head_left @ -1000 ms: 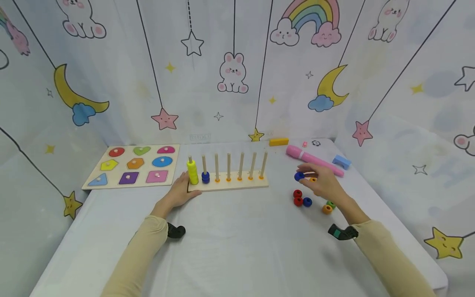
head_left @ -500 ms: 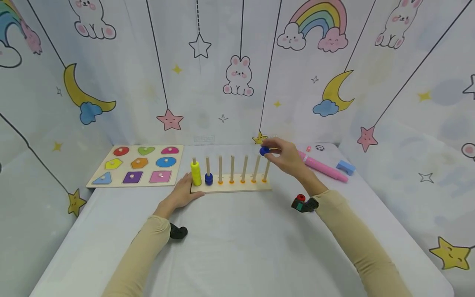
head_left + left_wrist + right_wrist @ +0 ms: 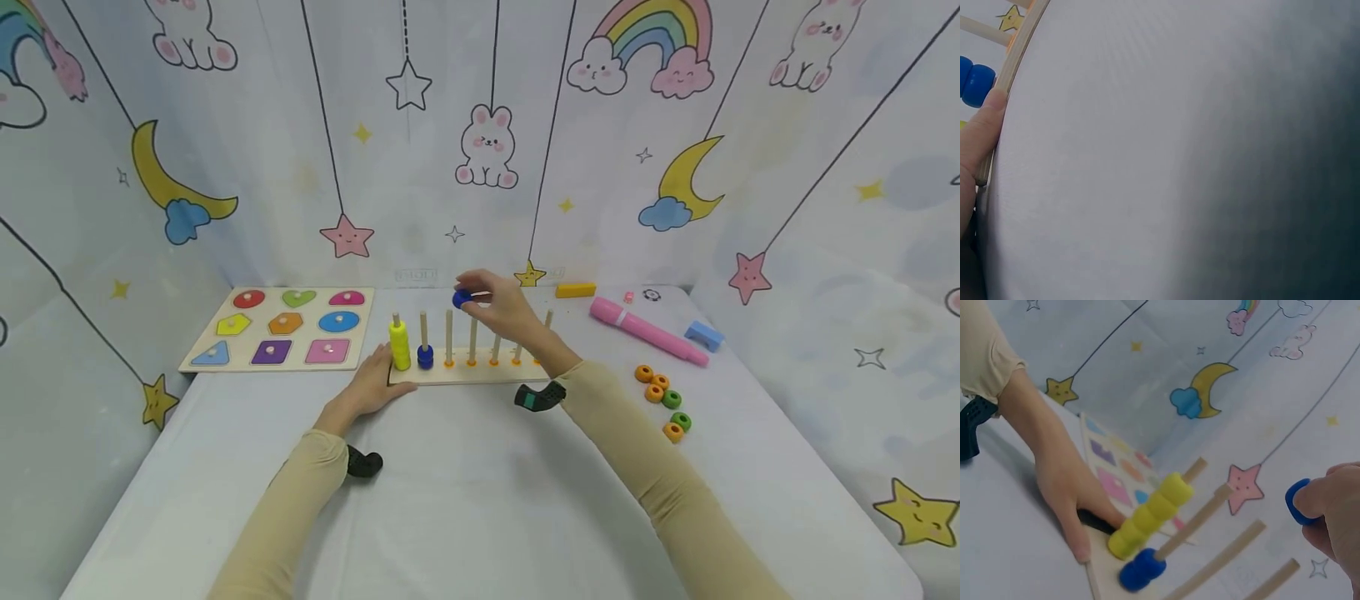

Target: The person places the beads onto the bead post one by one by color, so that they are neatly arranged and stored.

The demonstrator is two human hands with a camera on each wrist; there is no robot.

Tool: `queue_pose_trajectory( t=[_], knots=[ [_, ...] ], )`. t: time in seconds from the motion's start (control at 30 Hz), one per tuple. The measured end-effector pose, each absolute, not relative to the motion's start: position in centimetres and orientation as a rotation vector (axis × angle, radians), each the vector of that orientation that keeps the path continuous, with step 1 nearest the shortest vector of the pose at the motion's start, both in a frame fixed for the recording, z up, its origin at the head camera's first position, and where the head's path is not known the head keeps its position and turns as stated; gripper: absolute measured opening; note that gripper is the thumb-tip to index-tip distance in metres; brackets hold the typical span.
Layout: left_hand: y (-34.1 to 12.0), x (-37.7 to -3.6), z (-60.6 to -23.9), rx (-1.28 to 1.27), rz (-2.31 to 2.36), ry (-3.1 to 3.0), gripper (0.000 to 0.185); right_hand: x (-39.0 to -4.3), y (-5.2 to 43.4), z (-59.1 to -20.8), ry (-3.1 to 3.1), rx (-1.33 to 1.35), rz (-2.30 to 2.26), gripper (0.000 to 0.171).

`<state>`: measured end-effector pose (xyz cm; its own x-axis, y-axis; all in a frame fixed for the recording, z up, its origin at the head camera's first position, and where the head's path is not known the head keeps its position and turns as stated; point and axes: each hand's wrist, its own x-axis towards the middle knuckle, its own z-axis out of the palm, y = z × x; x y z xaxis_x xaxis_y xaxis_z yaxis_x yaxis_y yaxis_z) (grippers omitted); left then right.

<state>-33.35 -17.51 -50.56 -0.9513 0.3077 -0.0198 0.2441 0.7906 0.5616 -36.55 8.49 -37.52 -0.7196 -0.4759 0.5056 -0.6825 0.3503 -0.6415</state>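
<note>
- The right hand [image 3: 506, 310] pinches a blue ring [image 3: 461, 297] between thumb and fingertips; its grip is closed on this ring, and in the right wrist view the ring [image 3: 1298, 501] shows at the fingertips [image 3: 1316, 497].
- The blue ring is in the air above the peg board [image 3: 468, 374], over the third and fourth pegs from the left, and it touches no peg.
- The left hand [image 3: 372, 387] rests on the surface at the left end of the peg board, with straight fingers lying against the edge of the board; the grip is open and it holds nothing.
- In the left wrist view the fingers [image 3: 982, 134] touch the wooden edge of the board [image 3: 1019, 53].
- The first peg from the left carries a stack of yellow rings [image 3: 399, 344], and the second peg carries blue rings [image 3: 425, 357] at its foot.
- The other pegs stand upright and bare, each with an orange mark at the base.
- To the right of the board, well apart from it, orange and green rings [image 3: 663, 402] lie loose on the surface.
- Behind them lie a pink pen-like toy [image 3: 647, 331], a light blue block [image 3: 703, 336] and a yellow block [image 3: 575, 290].
- A shape puzzle board [image 3: 281, 327] lies to the left of the peg board.
</note>
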Motion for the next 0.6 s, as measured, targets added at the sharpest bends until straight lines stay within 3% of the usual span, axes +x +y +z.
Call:
queue_pose_trajectory(
  t=[0.27, 0.6],
  knots=[
    [-17.7, -33.3, -50.6, 0.456, 0.881, 2.886, 0.094, -37.0, 4.2, -38.4, -2.441, 1.146, 1.227, 0.035],
    [-17.6, -33.1, -50.2, 0.475, 0.866, 2.898, 0.093, -37.3, 2.8, -38.4, -2.511, 1.195, 1.141, 0.035]
  ],
)
